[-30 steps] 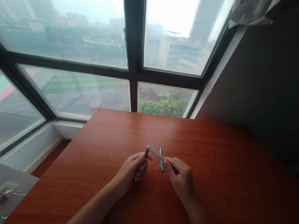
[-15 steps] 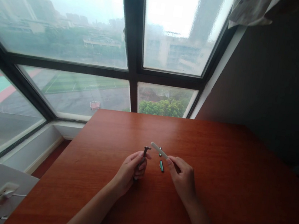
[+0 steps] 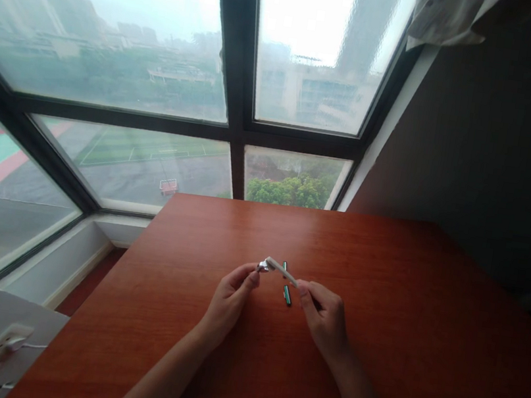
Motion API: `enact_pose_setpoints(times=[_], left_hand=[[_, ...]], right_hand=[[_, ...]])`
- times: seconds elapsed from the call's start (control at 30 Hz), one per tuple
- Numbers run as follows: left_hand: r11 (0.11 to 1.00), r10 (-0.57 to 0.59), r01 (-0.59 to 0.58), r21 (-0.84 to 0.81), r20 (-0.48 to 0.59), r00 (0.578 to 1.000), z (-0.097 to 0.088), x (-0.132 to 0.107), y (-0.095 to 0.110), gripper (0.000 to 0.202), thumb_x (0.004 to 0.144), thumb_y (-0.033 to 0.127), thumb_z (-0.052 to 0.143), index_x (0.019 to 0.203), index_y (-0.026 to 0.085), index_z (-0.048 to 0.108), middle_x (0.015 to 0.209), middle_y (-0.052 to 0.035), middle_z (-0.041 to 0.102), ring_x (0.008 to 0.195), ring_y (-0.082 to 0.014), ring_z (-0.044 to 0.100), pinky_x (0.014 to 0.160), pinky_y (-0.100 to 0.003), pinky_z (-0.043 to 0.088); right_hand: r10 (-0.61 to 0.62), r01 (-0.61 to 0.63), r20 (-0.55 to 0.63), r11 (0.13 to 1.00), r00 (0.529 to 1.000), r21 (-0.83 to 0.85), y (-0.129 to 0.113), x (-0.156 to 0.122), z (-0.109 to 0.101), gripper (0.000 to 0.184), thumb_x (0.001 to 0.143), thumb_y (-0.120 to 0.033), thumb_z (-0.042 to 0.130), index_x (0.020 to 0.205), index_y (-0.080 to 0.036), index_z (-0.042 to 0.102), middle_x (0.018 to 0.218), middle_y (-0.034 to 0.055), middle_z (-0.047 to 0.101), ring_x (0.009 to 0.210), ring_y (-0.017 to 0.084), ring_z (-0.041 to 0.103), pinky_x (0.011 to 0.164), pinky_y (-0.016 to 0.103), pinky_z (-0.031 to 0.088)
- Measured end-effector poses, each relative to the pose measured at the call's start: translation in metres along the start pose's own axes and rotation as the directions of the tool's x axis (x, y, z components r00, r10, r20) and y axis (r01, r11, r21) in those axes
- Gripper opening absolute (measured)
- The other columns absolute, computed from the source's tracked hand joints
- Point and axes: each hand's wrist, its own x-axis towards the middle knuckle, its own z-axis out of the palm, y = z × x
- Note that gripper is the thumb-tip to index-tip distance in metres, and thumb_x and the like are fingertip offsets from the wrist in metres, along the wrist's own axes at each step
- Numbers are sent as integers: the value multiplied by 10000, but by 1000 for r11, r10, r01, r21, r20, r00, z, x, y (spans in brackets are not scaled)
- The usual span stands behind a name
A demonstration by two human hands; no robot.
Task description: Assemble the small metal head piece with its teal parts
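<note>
My left hand (image 3: 232,297) is closed around a razor (image 3: 263,266), whose shiny metal head pokes out past the thumb and fingertips; most of its handle is hidden in the hand. Between its thumb and fingers my right hand (image 3: 326,318) grips a slim white toothbrush (image 3: 287,274), pointing left. The brush's far end is at the razor head and looks to be touching it. Beneath and between the hands, two small green-and-black razor cartridges (image 3: 287,295) lie on the table, the farther one partly behind the toothbrush.
The reddish-brown wooden table (image 3: 416,328) runs up to large dark-framed windows (image 3: 240,132). A dark wall (image 3: 494,140) rises on the right. At the lower left are wall sockets (image 3: 7,343) with plugged-in cables.
My left hand has turned the razor, so its shiny head faces the brush and its handle is less visible. The toothbrush's far end has come down slightly onto the razor head.
</note>
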Motion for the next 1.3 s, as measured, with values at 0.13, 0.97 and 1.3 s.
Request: enact_pose_setpoints(times=[0.13,0.97,1.3], left_hand=[[999,17,-16,28,-10,1000,-1,0,1,310,815,397,621,1004,166,705,755,-21,590,734,-154,488,703,-243,396],[890,254,-261,374,69,965,-9,1,-7,191,892,296,531,963,176,663,905,-69,667,849,-186,600,764,-274,461],[787,343,-346,511,104,933,-8,0,-5,184,893,279,527,959,179,666,873,-77,639,823,-196,570,755,-307,445]], right_hand=[[-40,39,19,999,999,23,-4,-1,-3,260,921,-300,481,814,-167,677,611,-8,512,552,122,476,530,237,336],[-91,74,-62,969,994,-234,12,2,-12,336,936,-303,462,659,-172,600,569,-18,431,529,114,432,542,244,291],[-98,83,-44,959,994,-272,17,3,-14,361,940,-325,457,638,-173,583,565,-12,457,528,115,453,547,242,304]])
